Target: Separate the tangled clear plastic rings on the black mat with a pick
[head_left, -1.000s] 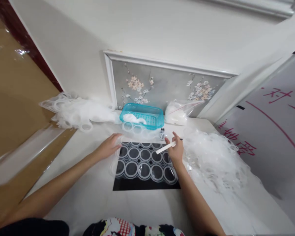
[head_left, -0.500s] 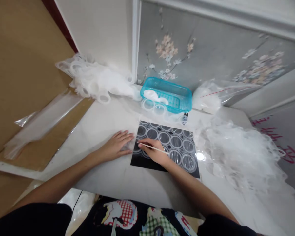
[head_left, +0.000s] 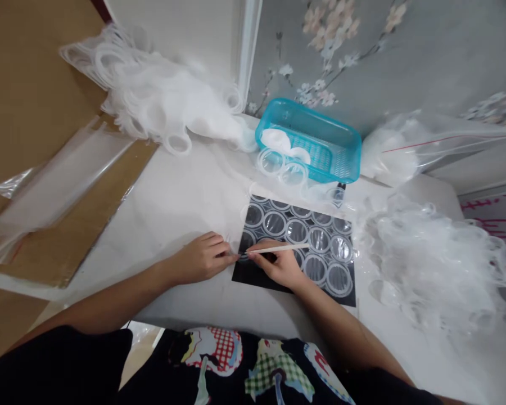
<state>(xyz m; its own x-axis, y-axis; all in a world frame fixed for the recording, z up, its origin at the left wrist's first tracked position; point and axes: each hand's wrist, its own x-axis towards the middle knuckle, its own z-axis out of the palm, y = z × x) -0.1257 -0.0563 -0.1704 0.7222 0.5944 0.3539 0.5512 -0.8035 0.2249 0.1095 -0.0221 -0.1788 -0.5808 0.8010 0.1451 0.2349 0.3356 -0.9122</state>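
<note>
A black sheet (head_left: 261,278) lies on the white table, covered by clear film with rows of pale rings. My right hand (head_left: 280,264) rests on its lower left part, fingers closed round a thin white stick (head_left: 284,247) whose tip points left. At the sheet's left edge is my left hand (head_left: 204,257), its fingers curled together and its index fingertip close to the stick's tip. Whatever is between those left fingers is too small to make out.
Behind the sheet stands a blue basket (head_left: 349,140) with white round pieces. Heaps of clear ringed film lie at the back left (head_left: 152,95) and right (head_left: 438,264). A plastic bag (head_left: 392,152) leans by the basket. Cardboard (head_left: 96,197) covers the left side.
The view has moved closer. My left hand has gone from lying spread flat to curled fingers near the sheet's edge. The stick in my right hand now lies at a different angle.
</note>
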